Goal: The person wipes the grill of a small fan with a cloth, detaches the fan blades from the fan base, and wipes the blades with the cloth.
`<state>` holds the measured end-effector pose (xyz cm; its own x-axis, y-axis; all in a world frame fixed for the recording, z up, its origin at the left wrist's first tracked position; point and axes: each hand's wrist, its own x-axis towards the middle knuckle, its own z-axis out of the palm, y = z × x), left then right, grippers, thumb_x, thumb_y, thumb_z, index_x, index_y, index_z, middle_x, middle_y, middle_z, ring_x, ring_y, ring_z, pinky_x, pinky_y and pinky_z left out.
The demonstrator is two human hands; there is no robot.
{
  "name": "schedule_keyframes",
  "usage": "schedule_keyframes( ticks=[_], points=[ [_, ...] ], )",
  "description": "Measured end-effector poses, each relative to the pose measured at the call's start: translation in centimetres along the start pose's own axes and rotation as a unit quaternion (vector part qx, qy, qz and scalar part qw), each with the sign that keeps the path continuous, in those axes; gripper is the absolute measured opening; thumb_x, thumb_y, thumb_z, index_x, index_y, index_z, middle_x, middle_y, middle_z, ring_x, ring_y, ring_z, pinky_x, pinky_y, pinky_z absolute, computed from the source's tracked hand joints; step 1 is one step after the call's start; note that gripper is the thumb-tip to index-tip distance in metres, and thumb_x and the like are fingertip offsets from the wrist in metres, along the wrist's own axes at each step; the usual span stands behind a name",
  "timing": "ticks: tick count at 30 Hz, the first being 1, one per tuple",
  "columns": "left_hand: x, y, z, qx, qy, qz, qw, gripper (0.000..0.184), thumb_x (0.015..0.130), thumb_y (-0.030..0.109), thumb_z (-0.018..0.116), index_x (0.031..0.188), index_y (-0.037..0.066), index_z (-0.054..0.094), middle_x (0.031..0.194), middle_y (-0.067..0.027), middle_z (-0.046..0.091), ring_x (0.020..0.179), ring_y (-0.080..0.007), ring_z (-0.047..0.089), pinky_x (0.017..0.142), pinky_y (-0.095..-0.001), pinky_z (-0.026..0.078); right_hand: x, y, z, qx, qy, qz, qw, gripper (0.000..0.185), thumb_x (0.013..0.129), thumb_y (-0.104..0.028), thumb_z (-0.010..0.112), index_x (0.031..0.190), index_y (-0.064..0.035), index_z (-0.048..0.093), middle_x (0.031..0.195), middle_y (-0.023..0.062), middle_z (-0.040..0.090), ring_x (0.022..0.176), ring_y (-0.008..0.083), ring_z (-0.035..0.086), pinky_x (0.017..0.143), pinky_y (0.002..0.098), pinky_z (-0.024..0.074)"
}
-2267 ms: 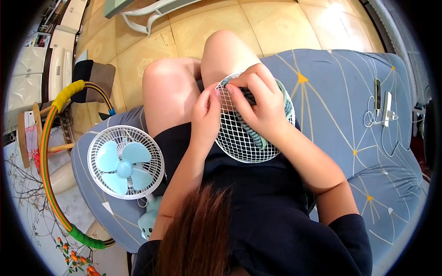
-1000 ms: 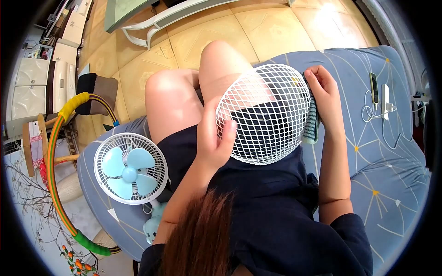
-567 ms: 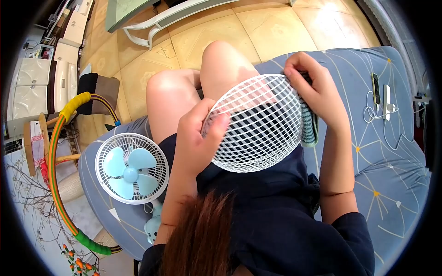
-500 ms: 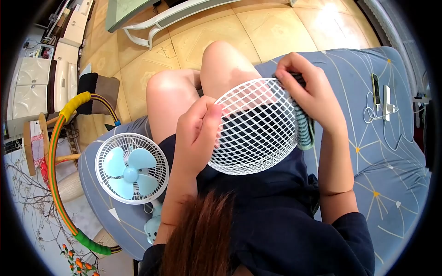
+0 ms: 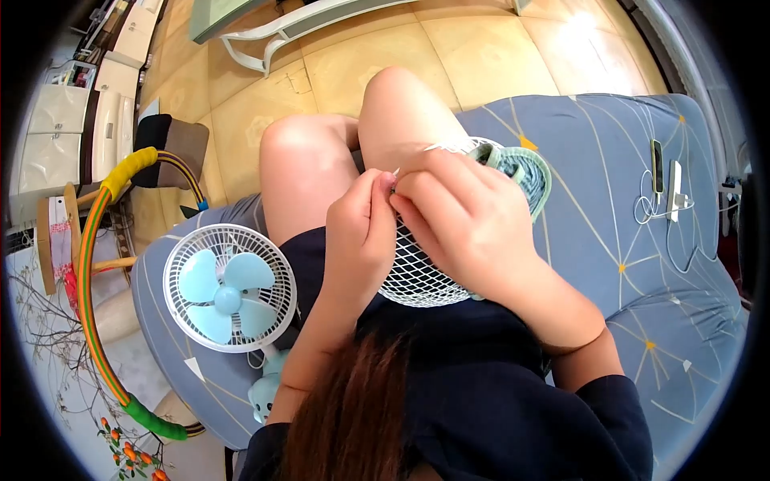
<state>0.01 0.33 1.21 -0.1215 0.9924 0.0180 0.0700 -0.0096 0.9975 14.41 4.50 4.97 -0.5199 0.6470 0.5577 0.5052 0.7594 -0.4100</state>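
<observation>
A white mesh fan cover [image 5: 425, 276] rests over my lap, largely hidden under my hands. My left hand [image 5: 361, 228] pinches its left rim between thumb and fingers. My right hand [image 5: 465, 212] is closed across the mesh, its fingertips meeting the left thumb at the rim; a tiny dark bit shows between them, too small to name. A green-and-dark striped cloth [image 5: 525, 178] sticks out beyond my right hand at the cover's upper right side. To the left stands a small fan [image 5: 228, 301] with light blue blades and no front cover.
A patterned blue sofa [image 5: 585, 208] lies beneath me. At its right are a phone [image 5: 657, 167] and a white power strip [image 5: 674, 191] with cables. A taped hoop [image 5: 88, 297] leans at the left, near a stool [image 5: 172, 152]. A table [image 5: 321, 18] stands ahead.
My right hand has moved left across the cover and now meets my left hand at the left rim. The striped cloth now shows beyond my right hand, at the upper right.
</observation>
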Motion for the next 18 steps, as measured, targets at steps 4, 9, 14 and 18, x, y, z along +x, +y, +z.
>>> schedule_keyframes(
  ticks=[4,9,14,18],
  points=[
    [-0.1,-0.4,-0.1,0.027,0.013,-0.008,1.0,0.025,0.106,0.012,0.047,0.086,-0.002,0.055,0.064,0.0,0.044,0.06,-0.0045,0.037,0.052,-0.0261,0.033,0.1,0.7,0.6,0.012,-0.011,0.039,0.999,0.016,0.078,-0.003,0.074,0.083,-0.0039,0.058,0.087,0.0088,0.062,0.072,0.0281,0.063,0.062,0.036,0.0512],
    [0.0,-1.5,0.2,0.0,0.012,-0.025,1.0,0.025,0.105,0.012,0.05,0.086,-0.003,0.054,0.062,-0.002,0.044,0.058,-0.0057,0.038,0.051,-0.0278,0.034,-0.4,1.5,0.1,-0.009,-0.004,0.076,0.997,0.017,0.077,0.001,0.074,0.082,-0.0033,0.058,0.086,0.0094,0.062,0.073,0.0285,0.064,0.062,0.036,0.051],
    [0.1,-1.8,-0.3,0.003,0.024,-0.06,0.998,0.028,0.105,0.015,0.049,0.084,-0.003,0.053,0.062,-0.0019,0.044,0.058,-0.0068,0.038,0.052,-0.0284,0.034,-1.6,3.1,0.3,-0.014,0.025,0.126,0.992,0.017,0.081,-0.005,0.073,0.082,-0.0057,0.057,0.083,0.0072,0.059,0.068,0.0287,0.061,0.059,0.0366,0.049],
    [0.0,-2.4,-0.3,0.006,0.037,-0.071,0.997,0.03,0.106,0.015,0.049,0.082,-0.003,0.052,0.062,-0.0012,0.043,0.058,-0.0071,0.037,0.052,-0.0282,0.034,-2.9,3.7,0.7,0.0,0.044,0.173,0.984,0.015,0.084,-0.002,0.071,0.082,-0.0033,0.056,0.084,0.0088,0.059,0.067,0.0268,0.061,0.06,0.0346,0.0492]
  ],
)
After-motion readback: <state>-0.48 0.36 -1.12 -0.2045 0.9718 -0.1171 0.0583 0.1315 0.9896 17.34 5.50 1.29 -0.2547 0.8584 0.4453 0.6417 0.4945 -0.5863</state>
